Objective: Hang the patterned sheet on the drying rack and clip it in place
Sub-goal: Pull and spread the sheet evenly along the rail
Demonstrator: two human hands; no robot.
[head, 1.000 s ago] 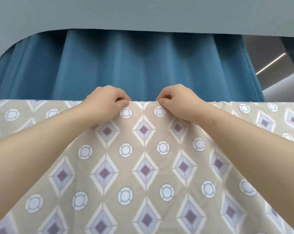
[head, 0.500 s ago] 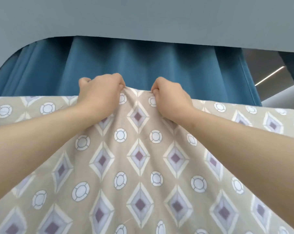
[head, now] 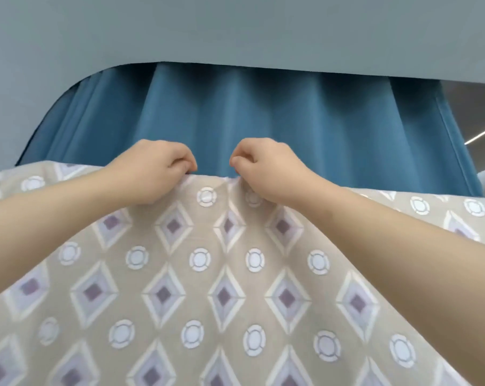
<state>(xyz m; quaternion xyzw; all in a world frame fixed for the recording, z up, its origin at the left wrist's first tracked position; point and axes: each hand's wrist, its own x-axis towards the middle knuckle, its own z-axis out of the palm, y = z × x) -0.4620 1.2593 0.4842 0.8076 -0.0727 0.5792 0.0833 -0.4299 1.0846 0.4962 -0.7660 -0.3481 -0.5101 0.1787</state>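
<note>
The sheet [head: 224, 274] pinched under both hands was beige, printed with white-edged lilac diamonds with purple centres and pale blue white-ringed circles, while the curtain [head: 263, 121] beyond the hands was teal-blue and the wall [head: 235, 26] above them grey-blue.

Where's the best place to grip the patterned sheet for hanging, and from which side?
Probably its top edge, pinched from the near side as the left hand and right hand do; the patterned sheet drapes slack below that hem.
</note>
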